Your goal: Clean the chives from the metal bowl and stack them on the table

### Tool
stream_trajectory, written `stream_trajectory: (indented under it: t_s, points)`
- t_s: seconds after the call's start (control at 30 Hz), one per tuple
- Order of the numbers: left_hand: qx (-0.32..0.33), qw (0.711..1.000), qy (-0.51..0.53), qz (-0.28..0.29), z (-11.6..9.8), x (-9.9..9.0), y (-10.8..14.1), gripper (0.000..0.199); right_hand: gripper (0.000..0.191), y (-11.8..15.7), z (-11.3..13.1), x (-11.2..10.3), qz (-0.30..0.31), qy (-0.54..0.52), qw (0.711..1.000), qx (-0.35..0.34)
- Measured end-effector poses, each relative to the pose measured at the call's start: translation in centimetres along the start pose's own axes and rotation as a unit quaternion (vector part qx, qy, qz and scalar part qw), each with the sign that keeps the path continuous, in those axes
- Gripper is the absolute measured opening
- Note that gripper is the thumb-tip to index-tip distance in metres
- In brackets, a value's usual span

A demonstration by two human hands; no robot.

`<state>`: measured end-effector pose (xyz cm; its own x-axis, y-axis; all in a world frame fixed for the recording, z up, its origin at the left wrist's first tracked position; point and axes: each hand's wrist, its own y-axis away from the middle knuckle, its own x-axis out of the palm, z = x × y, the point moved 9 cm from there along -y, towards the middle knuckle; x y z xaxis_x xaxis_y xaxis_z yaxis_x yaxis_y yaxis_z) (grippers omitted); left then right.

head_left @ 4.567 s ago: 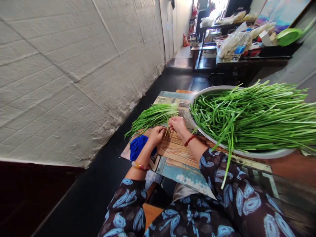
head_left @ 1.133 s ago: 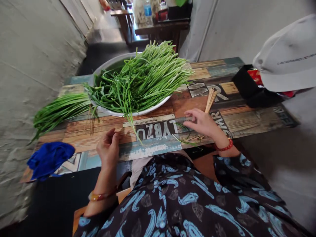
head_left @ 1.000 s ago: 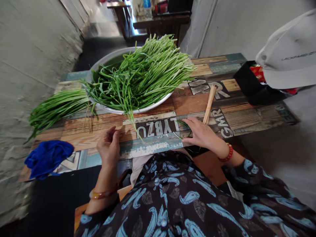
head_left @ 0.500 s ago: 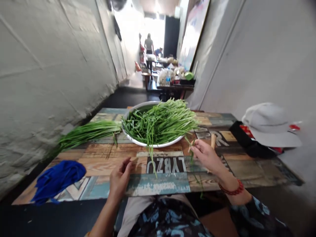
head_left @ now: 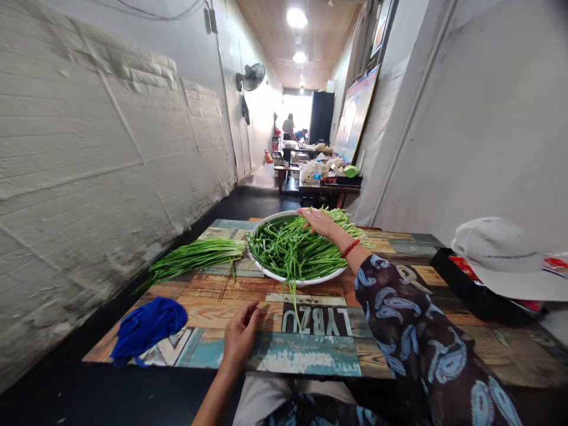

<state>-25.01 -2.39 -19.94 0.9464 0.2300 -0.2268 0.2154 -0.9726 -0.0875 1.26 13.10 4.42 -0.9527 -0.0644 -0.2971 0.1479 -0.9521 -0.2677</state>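
While the head view showed my right hand [head_left: 320, 225] over green stalks [head_left: 284, 247] in the bowl [head_left: 319, 281], I couldn't tell its grip; my left hand [head_left: 240, 336] curled around nothing. This looked like a reach, next calling for a gentle touch.

The right hand [head_left: 320, 223] has moved over the greens [head_left: 284, 251].

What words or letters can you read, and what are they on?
"LYBZU", as best I can tell, on the table: flipped, running right to left.
A big letter beside the cloth, partly covered: can't tell which.
Cap: writing too blurred.
Poster and bottle: too small to read.
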Motion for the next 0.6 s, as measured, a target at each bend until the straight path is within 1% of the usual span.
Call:
stream_trajectory:
  t_s: [0.07,0.17,0.23,0.33,0.37,0.5,0.6]
  points:
    - [-0.001,1.0,0.006,-0.005,0.3,0.0,-0.1,0.065,0.039,-0.5,-1.0,0.4,0.023,0.017,0.999,0.017]
    - [0.003,1.0,0.011,-0.012,0.1,-0.1,0.0,0.059,0.043,-1.0,-1.5,-0.2,0.028,0.022,0.999,0.014]
    - [0.01,1.0,0.017,-0.013,-0.4,-0.1,0.0,0.054,0.039,-1.2,-1.7,-1.0,0.008,0.025,1.0,0.006]
    - [0.014,1.0,0.016,-0.018,-0.9,-0.3,0.2,0.051,0.029,-1.5,-1.9,-2.5,-0.041,0.016,0.999,-0.005]
    - [0.013,1.0,0.014,-0.02,-1.0,-0.3,0.3,0.051,0.028,-1.4,-1.9,-2.9,-0.058,0.005,0.998,-0.01]
    - [0.012,0.999,0.027,-0.021,-0.7,-0.3,0.3,0.052,0.037,-0.5,-1.8,-4.8,-0.113,-0.073,0.99,-0.031]
    - [0.007,0.999,0.043,-0.029,-0.8,-0.6,0.2,0.056,0.039,1.4,-1.9,-6.3,-0.135,-0.151,0.978,-0.041]
